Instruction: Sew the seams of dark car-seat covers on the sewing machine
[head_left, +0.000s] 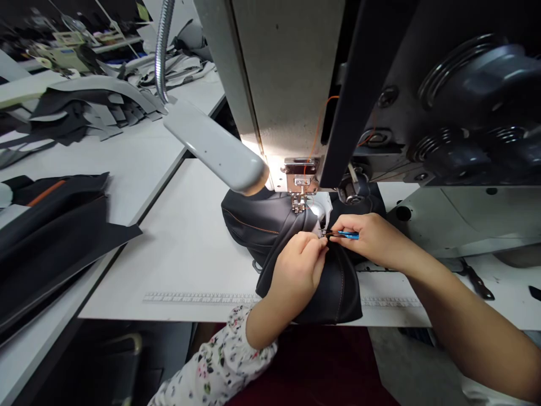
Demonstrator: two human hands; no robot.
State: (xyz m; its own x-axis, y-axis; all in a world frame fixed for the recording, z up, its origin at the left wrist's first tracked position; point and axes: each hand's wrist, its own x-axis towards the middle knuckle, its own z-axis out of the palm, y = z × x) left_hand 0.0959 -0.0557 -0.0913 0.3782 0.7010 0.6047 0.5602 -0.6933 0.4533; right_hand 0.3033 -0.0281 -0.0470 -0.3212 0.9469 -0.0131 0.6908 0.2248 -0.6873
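Note:
A black leather-like piece (249,220) with orange stitching lies bunched on the sewing table, partly beneath the presser foot (298,204) of a sewing machine. My left hand (298,265) is closed on an edge of this piece, just in front of the foot. In my right hand (369,239) is a small tool with a blue handle (349,235), probably thread snips. Its dark tip meets the fingertips of my left hand at the edge of the piece. Orange thread (316,132) runs down to the needle area. My fingers hide the exact spot where the tool touches.
A grey lamp (215,146) on a flexible neck hangs left of the needle. Black cut panels (54,248) and piled grey strips (84,107) lie on the left table. A ruler scale (194,298) runs along the front edge. A black-handled knife (477,282) lies at right.

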